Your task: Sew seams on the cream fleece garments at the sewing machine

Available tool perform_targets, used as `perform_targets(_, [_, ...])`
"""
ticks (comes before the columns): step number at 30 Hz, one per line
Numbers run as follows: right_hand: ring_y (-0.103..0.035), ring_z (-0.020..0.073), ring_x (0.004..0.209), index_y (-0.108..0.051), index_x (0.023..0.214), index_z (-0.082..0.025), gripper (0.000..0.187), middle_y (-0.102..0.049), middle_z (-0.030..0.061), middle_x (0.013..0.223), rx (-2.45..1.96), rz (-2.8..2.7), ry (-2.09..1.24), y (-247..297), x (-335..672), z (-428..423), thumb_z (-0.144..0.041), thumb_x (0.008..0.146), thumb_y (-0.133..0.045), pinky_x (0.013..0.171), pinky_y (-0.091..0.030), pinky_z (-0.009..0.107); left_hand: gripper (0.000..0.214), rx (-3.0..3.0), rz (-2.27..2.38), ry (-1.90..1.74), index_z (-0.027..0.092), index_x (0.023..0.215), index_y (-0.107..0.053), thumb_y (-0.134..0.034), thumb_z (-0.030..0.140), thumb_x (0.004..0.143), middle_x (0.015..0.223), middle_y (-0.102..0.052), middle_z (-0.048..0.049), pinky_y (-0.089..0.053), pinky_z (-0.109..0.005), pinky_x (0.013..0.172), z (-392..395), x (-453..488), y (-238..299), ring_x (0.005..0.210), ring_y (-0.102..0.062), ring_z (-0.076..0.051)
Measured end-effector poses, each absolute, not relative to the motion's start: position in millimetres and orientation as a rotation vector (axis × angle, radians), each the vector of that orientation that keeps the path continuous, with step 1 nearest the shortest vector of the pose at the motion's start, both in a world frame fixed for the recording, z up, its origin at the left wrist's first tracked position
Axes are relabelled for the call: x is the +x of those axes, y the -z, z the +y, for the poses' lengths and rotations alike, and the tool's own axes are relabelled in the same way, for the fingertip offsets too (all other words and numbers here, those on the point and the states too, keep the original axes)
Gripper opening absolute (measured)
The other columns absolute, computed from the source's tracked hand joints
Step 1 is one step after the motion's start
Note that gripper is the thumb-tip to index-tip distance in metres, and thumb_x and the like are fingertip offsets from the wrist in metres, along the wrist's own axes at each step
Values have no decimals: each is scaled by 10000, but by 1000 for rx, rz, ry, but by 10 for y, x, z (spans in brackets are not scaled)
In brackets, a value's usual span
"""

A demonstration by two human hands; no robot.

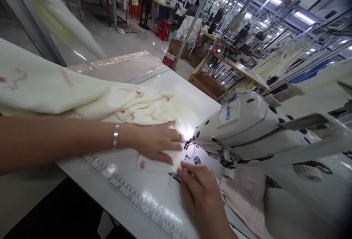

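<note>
Pale yellow fabric (pixel 90 97) with small red motifs lies bunched across the sewing machine table and runs under the lit needle area. My left hand (pixel 155 141) rests flat on it, fingers spread, the tips close to the presser foot (pixel 187 144). At the fabric's near edge is my right hand (pixel 200 191), its fingers curled and pressed together. A small dark pointed thing (pixel 173 176) shows beside those fingertips; its kind is unclear, and the palm side is hidden. The white sewing machine head (pixel 239 121) stands right of both hands.
A ruler scale (pixel 129 195) runs along the table's near edge. Pinkish cloth (pixel 244 195) hangs below the machine. Beyond the table are a cardboard box (pixel 207 84), a red stool (pixel 163 29), a metal pole (pixel 195 18) and other workstations.
</note>
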State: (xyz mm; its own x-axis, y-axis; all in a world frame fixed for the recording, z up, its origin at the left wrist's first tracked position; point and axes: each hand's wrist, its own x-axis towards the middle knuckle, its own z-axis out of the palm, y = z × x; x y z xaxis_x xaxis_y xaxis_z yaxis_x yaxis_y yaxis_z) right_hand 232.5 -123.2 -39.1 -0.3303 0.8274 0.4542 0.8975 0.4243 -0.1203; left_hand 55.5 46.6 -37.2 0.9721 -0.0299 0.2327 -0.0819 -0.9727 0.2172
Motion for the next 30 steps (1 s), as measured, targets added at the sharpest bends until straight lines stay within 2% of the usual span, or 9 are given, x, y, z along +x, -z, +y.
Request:
perform_targets(5, [-585, 111, 677, -638, 1012, -217, 163, -619, 6, 788, -1547, -2235, 349, 528, 2501, -999, -232, 905, -515, 678, -452, 255, 322, 2921, -95, -313, 217, 1164, -549, -483, 426, 928, 1346, -502, -96, -215, -441, 1114, 786, 748, 351, 1204, -476, -214])
perform_targets(13, [-590, 114, 661, -619, 1049, -217, 191, -618, 14, 781, -1523, -2216, 390, 490, 2466, -962, -228, 917, -482, 653, -463, 248, 407, 2936, 25, -335, 215, 1247, -536, -474, 463, 930, 1380, -480, -88, -199, -440, 1129, 991, 890, 322, 1273, -427, -209])
perform_targets(17, [-623, 158, 901, -608, 1004, -199, 178, -655, 65, 983, -1484, -2176, 344, 330, 2225, -1105, -149, 890, -480, 753, -503, 283, 501, 3009, 384, -329, 163, 1306, -506, -389, 493, 946, 1435, -410, -168, -262, -606, 1040, 358, 605, 417, 1364, -302, -345])
perform_targets(20, [-568, 192, 1135, -597, 966, -180, 164, -649, 87, 1114, -1352, -2211, 302, 361, 2036, -1298, -123, 870, -476, 845, -517, 312, 539, 3087, 560, -483, 147, 1218, -592, -542, 534, 846, 1393, -449, -213, -295, -666, 964, -413, 250, 453, 1291, -369, -436])
perform_targets(23, [-575, 205, 1149, -602, 996, -159, 158, -659, 109, 1106, -1173, -2279, 318, 517, 1954, -1528, -189, 870, -512, 802, -550, 293, 326, 3113, 498, -462, 197, 1017, -691, -608, 442, 820, 1259, -584, -159, -408, -560, 888, -831, 78, 305, 1154, -517, -393])
perform_targets(25, [-610, 208, 1090, -578, 1125, -124, 272, -652, 137, 1112, -1266, -2204, 339, 612, 1954, -1682, -200, 873, -509, 776, -564, 297, 232, 3053, 446, -309, 194, 890, -693, -629, 402, 810, 1053, -669, -128, -469, -471, 761, -758, 141, 134, 934, -620, -327])
perform_targets(27, [-627, 209, 1043, -537, 1225, -133, 359, -650, 131, 1109, -1443, -2050, 334, 653, 1954, -1817, -150, 868, -497, 787, -562, 328, 186, 2949, 428, -239, 182, 873, -658, -598, 356, 847, 881, -673, -79, -476, -388, 659, -494, 291, -6, 734, -627, -239])
perform_targets(28, [-625, 212, 1039, -537, 1232, -158, 378, -649, 118, 1107, -1504, -1969, 310, 649, 1943, -1869, -118, 858, -500, 800, -555, 349, 194, 2914, 445, -268, 171, 916, -641, -572, 347, 874, 886, -666, -75, -476, -369, 657, -343, 369, -41, 725, -621, -220])
perform_targets(30, [-616, 225, 1052, -562, 1199, -198, 386, -645, 102, 1115, -1532, -1863, 265, 599, 1890, -1933, -71, 838, -518, 816, -543, 378, 332, 2905, 563, -389, 141, 1113, -580, -547, 393, 899, 1137, -616, -144, -477, -409, 785, -103, 466, -25, 949, -612, -263])
